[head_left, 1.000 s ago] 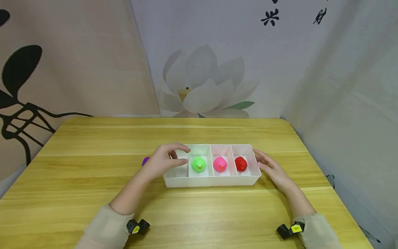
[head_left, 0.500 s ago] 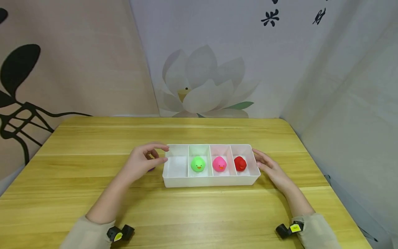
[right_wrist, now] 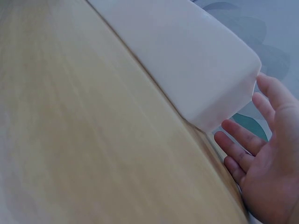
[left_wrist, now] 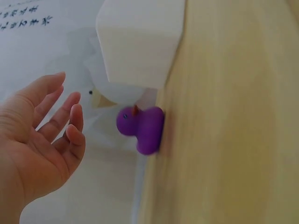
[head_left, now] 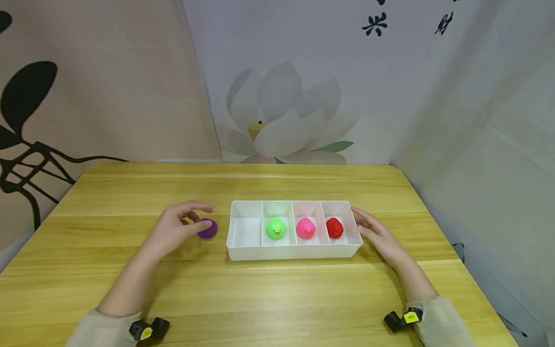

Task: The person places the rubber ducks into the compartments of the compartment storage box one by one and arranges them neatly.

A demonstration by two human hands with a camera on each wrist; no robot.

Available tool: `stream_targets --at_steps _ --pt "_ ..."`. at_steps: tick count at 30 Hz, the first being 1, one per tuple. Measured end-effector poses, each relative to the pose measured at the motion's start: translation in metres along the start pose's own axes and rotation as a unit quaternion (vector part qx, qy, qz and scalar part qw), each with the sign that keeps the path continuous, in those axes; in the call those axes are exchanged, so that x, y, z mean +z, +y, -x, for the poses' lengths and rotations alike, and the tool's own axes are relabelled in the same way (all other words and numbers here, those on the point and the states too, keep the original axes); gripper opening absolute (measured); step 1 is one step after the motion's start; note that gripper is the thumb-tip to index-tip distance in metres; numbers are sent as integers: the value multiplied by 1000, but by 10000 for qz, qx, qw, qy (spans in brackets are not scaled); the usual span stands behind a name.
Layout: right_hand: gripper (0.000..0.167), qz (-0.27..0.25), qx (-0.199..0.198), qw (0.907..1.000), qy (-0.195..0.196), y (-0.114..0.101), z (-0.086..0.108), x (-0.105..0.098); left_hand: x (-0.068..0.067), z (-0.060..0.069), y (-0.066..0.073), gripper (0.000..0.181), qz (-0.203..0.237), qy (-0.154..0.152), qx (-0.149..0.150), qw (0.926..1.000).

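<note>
A purple rubber duck [left_wrist: 147,126] stands upright on the table, left of a white divided box [head_left: 290,253]. Above and beside that duck hovers my left hand [head_left: 175,226], thumb and fingers spread apart and holding nothing; in the left wrist view a gap separates them. My right hand [head_left: 381,236] rests its fingertips against the box's right end, as the right wrist view also shows. Inside the box sit a green duck [head_left: 276,228], a pink duck [head_left: 306,228] and a red duck [head_left: 335,228], each in its own compartment. The leftmost compartment holds nothing.
The wooden table [head_left: 277,303] reaches back to a cloth backdrop [head_left: 286,38] printed with a lotus. Another cloth hangs along the right side. Each sleeve carries a small black wrist camera [head_left: 149,330].
My left hand has moved left from over the box's leftmost compartment to the purple duck, which now shows more fully. The right hand stays at the box's right end.
</note>
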State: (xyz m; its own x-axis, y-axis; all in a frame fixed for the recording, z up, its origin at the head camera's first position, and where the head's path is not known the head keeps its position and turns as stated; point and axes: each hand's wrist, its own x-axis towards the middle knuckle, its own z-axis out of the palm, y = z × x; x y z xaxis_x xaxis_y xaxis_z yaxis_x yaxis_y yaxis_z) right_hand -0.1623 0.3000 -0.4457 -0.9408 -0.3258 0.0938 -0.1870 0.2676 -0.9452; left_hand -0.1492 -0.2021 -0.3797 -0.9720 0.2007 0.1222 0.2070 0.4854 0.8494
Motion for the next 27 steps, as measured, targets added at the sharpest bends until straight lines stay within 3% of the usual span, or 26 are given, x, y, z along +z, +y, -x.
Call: stream_targets --at_steps 9,18,27 --pt "50 1 30 10000 4 -2 0 0 -6 2 -22 36 -51 -22 -65 10000" --pt "50 77 119 9999 33 0 0 0 -2 -1 -39 43 103 -270 -406 9988" --pt "50 102 159 9998 8 0 0 -1 6 -1 -53 39 -20 -183 -314 9993"
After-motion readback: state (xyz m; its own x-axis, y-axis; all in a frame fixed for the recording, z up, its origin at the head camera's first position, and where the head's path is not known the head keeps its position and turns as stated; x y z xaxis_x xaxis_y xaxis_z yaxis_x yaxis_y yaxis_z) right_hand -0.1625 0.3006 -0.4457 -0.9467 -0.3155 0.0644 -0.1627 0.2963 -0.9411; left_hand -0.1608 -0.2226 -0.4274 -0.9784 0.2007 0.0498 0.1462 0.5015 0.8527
